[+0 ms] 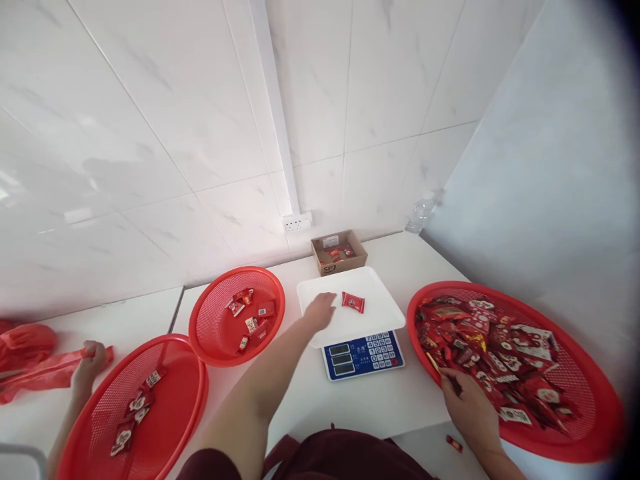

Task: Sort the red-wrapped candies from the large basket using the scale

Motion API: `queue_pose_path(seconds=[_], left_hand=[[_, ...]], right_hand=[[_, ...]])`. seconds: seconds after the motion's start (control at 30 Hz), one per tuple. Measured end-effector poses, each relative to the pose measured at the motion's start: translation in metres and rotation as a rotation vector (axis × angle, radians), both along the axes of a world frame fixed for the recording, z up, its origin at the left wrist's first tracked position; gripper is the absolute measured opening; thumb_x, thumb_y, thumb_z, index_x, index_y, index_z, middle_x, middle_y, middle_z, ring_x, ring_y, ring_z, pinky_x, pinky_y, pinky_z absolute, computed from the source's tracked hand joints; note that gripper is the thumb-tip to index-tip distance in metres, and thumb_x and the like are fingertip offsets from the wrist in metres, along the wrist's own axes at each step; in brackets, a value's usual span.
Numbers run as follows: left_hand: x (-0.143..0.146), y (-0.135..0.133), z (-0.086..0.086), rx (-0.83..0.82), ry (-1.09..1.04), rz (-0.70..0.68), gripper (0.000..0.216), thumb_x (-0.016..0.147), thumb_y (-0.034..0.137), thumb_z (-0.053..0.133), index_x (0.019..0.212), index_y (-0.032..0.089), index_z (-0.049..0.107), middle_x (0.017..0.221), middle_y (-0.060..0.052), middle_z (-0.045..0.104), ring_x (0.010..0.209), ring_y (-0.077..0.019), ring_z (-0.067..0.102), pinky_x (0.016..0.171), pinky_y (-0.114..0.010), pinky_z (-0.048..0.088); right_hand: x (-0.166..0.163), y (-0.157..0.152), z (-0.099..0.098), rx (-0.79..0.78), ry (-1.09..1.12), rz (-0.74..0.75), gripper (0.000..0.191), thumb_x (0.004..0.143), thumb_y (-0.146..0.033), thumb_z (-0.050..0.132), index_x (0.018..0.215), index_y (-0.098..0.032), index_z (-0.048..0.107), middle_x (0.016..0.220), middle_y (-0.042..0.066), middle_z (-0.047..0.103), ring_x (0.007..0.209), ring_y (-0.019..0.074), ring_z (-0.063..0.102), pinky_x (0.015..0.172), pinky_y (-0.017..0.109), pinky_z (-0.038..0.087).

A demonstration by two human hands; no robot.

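Note:
My left hand [320, 311] is over the white tray [367, 323] of a digital scale [364, 357], its fingers stretched toward a red wrapped snack packet [353, 302] but apart from it. At the near rim of a large red basket [595, 427], my right hand [467, 393] pinches a thin yellowish packet [433, 362], seen nearly edge-on. Many red snack packets [500, 353] of different sizes fill that basket.
Two red baskets [281, 313] [204, 393] on the left hold several small packets. Behind the scale stands a cardboard box [345, 268]. A clear plastic bottle [421, 213] is in the corner. At far left, another person's hand [90, 360] grips red plastic [45, 373].

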State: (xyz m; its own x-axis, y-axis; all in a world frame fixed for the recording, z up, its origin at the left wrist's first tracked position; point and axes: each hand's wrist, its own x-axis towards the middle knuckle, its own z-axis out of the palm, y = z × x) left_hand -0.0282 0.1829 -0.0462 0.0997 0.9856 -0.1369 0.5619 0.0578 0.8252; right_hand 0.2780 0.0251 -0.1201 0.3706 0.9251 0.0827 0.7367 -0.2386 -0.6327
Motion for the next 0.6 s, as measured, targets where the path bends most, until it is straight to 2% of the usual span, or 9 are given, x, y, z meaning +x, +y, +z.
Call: queue_pose_path(seconds=[0.07,0.13,0.23,0.3,0.43,0.5,0.6], left_hand=[[0.029,0.005,-0.006,0.011,0.086,-0.173,0.038,0.069,0.007,0.06,0.103,0.023,0.06,0.125,-0.005,0.054,0.123,-0.021,0.039,0.105,-0.034,0.027],[0.048,0.01,-0.01,0.021,0.178,-0.288,0.038,0.07,0.006,0.057,0.104,0.023,0.059,0.13,-0.006,0.049,0.127,-0.0223,0.032,0.107,-0.036,0.021],[0.059,0.015,-0.014,0.025,0.302,-0.366,0.035,0.074,0.005,0.051,0.104,0.021,0.058,0.127,-0.008,0.048,0.126,-0.0237,0.032,0.107,-0.038,0.019],[0.057,0.014,-0.015,0.017,0.353,-0.363,0.031,0.076,0.009,0.05,0.103,0.021,0.058,0.119,-0.008,0.052,0.12,-0.0245,0.039,0.104,-0.038,0.024],[0.035,0.005,-0.01,0.011,0.357,-0.232,0.022,0.075,0.021,0.056,0.097,0.022,0.059,0.104,-0.007,0.057,0.103,-0.0242,0.05,0.093,-0.037,0.036],[0.013,-0.002,-0.003,0.038,0.309,-0.091,0.022,0.076,0.025,0.056,0.098,0.022,0.058,0.102,-0.006,0.058,0.1,-0.023,0.052,0.09,-0.035,0.037],[-0.034,-0.012,0.011,0.086,0.202,0.206,0.023,0.077,0.026,0.055,0.099,0.02,0.057,0.106,-0.008,0.057,0.101,-0.0218,0.051,0.089,-0.033,0.038]], right_hand=[[-0.001,-0.001,0.001,-0.006,-0.003,-0.011,0.033,0.07,-0.042,0.04,0.082,-0.019,0.061,0.086,0.01,0.066,0.079,0.0247,0.06,0.068,0.036,0.046],[-0.001,-0.001,0.002,-0.006,-0.005,-0.016,0.033,0.071,-0.042,0.04,0.083,-0.019,0.061,0.086,0.01,0.066,0.079,0.0245,0.06,0.068,0.036,0.046],[-0.001,-0.002,0.001,0.001,-0.005,-0.018,0.033,0.071,-0.042,0.041,0.084,-0.019,0.061,0.088,0.01,0.066,0.08,0.0243,0.06,0.067,0.035,0.046],[-0.001,-0.002,0.0,0.001,-0.007,-0.018,0.033,0.071,-0.041,0.041,0.084,-0.019,0.062,0.088,0.011,0.066,0.079,0.0243,0.06,0.066,0.034,0.046],[0.001,-0.001,-0.003,-0.024,-0.013,-0.008,0.033,0.071,-0.041,0.04,0.084,-0.019,0.061,0.088,0.011,0.066,0.081,0.0257,0.06,0.067,0.036,0.046],[0.001,0.0,-0.004,-0.027,-0.015,0.001,0.033,0.07,-0.041,0.04,0.084,-0.018,0.061,0.088,0.012,0.066,0.083,0.0267,0.06,0.07,0.037,0.046],[0.002,0.001,-0.004,-0.011,-0.012,0.009,0.031,0.069,-0.041,0.041,0.082,-0.02,0.061,0.085,0.012,0.066,0.082,0.0271,0.06,0.069,0.038,0.046]])
